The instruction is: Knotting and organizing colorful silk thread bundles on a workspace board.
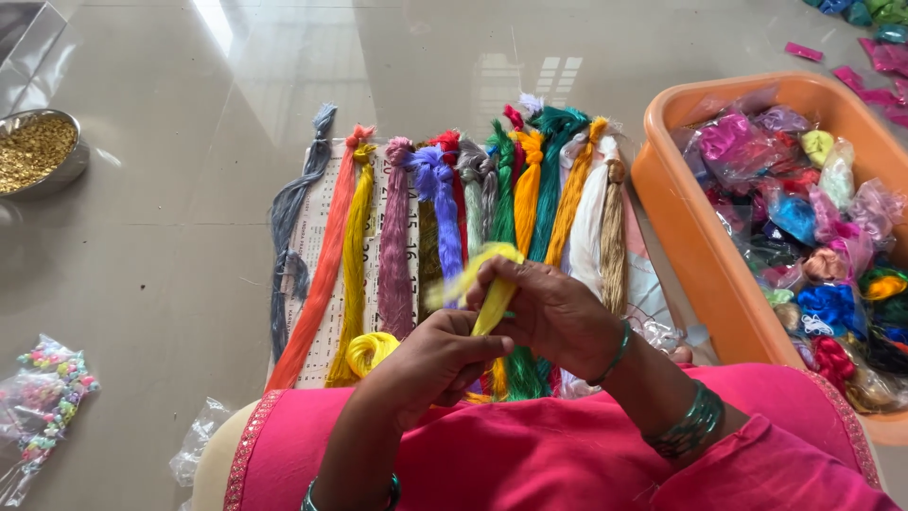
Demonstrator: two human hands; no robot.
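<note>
Seen from above, a person in a bright pink garment sits on a glossy grey tiled floor [170,189], both hands meeting low in the centre of the frame over a row of coloured threads.

The left hand [430,364] sits lower and nearer the body, its grip closed around the bottom of a bright yellow silky thread bundle [494,301]. The right hand [553,312] lies just above and to the right, its fingers pinched narrow on the same bundle higher up. The bundle's long axis runs from the left hand's grip up and slightly left, ending in a blurred loose yellow tail toward the middle of the frame. Both hands touch it; the left holds its base. The bundle looks soft, glossy and fine-stranded, a paler lemon at the tail.

Behind the hands, a row of long knotted thread skeins in grey, orange, yellow, mauve, purple, green, teal, white and tan [445,208] lies side by side on a printed paper sheet [317,227], their long axes running up the frame. At right stands an orange plastic tub [676,218] filled with thread in clear packets. A steel bowl of small golden beads [38,151] sits at upper left, and a clear bag of pastel beads [43,397] at lower left.
</note>
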